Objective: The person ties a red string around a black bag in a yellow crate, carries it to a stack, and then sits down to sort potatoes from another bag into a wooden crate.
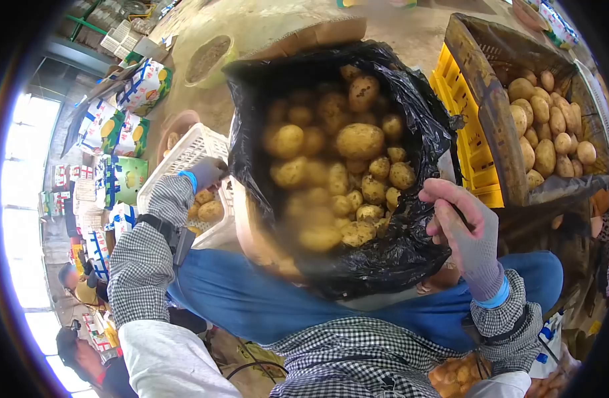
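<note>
A light touch would suit the black bag [357,270] — right hand [472,242] beside its right edge, fingers slightly apart, left hand [208,172] near its left edge, grip unclear — with potatoes [361,141] heaped inside

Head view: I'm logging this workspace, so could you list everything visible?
Black bag: one, black, centre
Cardboard box: one, tan, around bag
Potatoes: many, yellow-brown, in bag, crates, lower right
White crate: one, left
Yellow crate: one, right
Brown crate: one, beside yellow
Tub: one, yellow-green, upper left
Cartons: several, white-blue-green, left
People: at least two, dark and tan clothing, lower left
Left hand: one, grey-gloved, by white crate
Right hand: one, grey-gloved, bag's right edge
Sleeves: two, checked, below hands
Legs: two, blue, below bag
</note>
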Available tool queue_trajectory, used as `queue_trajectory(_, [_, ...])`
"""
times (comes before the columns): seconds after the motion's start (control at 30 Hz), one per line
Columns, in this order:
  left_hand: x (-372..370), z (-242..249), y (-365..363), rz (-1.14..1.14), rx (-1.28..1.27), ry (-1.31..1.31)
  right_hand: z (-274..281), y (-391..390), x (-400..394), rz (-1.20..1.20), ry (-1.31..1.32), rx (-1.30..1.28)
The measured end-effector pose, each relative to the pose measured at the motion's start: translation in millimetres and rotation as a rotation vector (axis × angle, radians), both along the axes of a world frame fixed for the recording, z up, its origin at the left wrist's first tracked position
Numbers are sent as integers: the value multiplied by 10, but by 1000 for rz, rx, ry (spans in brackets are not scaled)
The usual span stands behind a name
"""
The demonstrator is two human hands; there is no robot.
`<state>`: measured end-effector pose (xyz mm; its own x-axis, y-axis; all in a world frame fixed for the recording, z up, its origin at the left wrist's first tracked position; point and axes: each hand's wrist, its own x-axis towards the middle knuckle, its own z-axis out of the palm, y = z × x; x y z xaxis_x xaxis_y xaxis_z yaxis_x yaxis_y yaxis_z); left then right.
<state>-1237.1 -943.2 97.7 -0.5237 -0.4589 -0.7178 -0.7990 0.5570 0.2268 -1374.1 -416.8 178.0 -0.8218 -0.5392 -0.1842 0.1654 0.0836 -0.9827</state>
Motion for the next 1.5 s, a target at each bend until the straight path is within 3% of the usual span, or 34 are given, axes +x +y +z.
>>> queue_trajectory(0.03, [-5,137,193,-72,-38,-58,5,5,-1,5,2,1])
queue_trajectory(0.13, [75,419,-175,78,237,22,39,15,-12,-1,15,13])
queue_trajectory(0.2, [-94,522,-543,380,-345,100,36,36,13,-19,51,14])
queue_trajectory(0.27, [-135,700,-604,143,-922,949,-12,39,18,-46,126,-2])
queue_trajectory(0.3, [-329,876,-167,81,-670,1242,-31,21,-5,-45,160,15])
queue_trajectory(0.37, [-738,975,960,-322,-467,1507,-74,-5,-33,-24,229,70])
queue_trajectory(0.43, [-949,783,1825,-490,-1,1269,-214,-150,-75,-1,446,122])
queue_trajectory(0.5, [-1246,309,2109,-669,-305,1036,-389,-378,-207,41,651,132])
queue_trajectory(0.6, [-1645,-166,2137,-368,-592,773,-400,-904,-467,165,844,222])
queue_trajectory(0.63, [-1710,-135,2043,-504,-683,674,-418,-1125,-623,175,1060,251])
queue_trajectory(0.77, [-1805,-182,1241,-887,-1103,188,-992,-1762,-1625,170,1475,511])
queue_trajectory(0.8, [-1743,-200,921,-961,-1172,198,-966,-1848,-1810,177,1562,618])
queue_trajectory(0.87, [-1527,201,586,-806,-1057,317,-929,-2010,-2158,222,1683,720])
queue_trajectory(0.9, [-1417,194,315,-840,-1273,317,-923,-2075,-2314,262,1714,717])
queue_trajectory(0.97, [-1295,58,-175,-946,-1309,587,-989,-2202,-2542,364,1637,702])
queue_trajectory(1.07, [-1246,-202,-324,-574,-546,610,-1060,-2411,-2845,443,1404,654])
queue_trajectory(1.2, [-1315,-439,-492,-462,-462,860,-1158,-2597,-3170,318,1318,568])
queue_trajectory(1.27, [-1439,-822,-717,-307,-30,1027,-1150,-2712,-3282,368,1128,530])
queue_trajectory(1.3, [-1431,-984,-805,-162,182,972,-1134,-2786,-3333,387,1035,508])
queue_trajectory(1.33, [-1429,-1016,-799,6,370,915,-1183,-2860,-3408,376,759,438])
queue_trajectory(1.43, [-1526,-1305,-976,38,429,824,-1466,-2842,-3815,530,453,322])
queue_trajectory(1.5, [-1501,-1474,-1066,165,385,804,-1352,-2835,-3668,487,452,303])
